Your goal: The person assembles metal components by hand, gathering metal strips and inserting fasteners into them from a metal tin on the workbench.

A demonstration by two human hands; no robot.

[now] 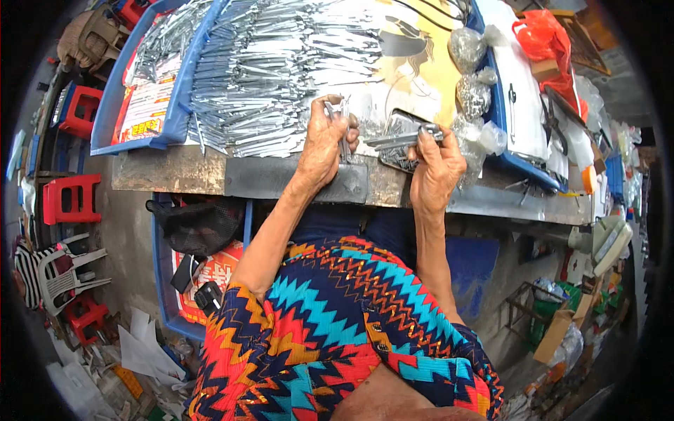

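Note:
My left hand (324, 144) is closed on a few thin silver metal strips (345, 149) that stand out above and below its fingers. My right hand (437, 172) grips a small bundle of similar grey metal strips (397, 142), their ends pointing left. Just under that bundle lies a dark-rimmed tray (382, 160) of small metal parts, partly hidden by the strips and the hand. Left of and beyond my left hand, many long thin metal strips (263, 91) lie in dense rows on the table. The exact shape of the held pieces is too small to make out.
A blue tray (105, 133) holds more strips at the left. Clear bags of small parts (472, 95) sit right of the yellow sheet (439, 63). Another blue tray (523, 168) and a red plastic bag (547, 42) are at the right. Below the table stands a blue crate (165, 281).

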